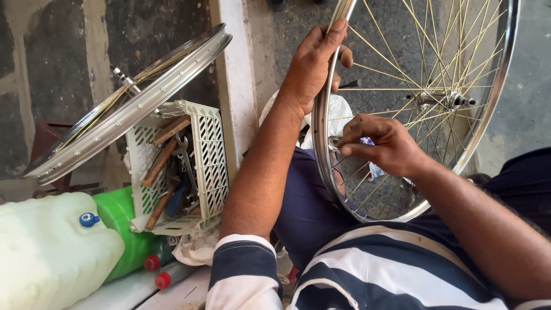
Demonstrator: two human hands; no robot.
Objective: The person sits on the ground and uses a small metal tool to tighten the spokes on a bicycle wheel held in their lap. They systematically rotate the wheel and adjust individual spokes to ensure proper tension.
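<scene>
Two spoked bicycle wheels show: a spare wheel [129, 103] at upper left leaning over a white crate [209, 155] of tools beside two jugs, and the shiny rim [321, 123] at centre right, left hand [313, 66] grasping it, right hand [381, 143] fingers pinching a spoke nipple.
</scene>
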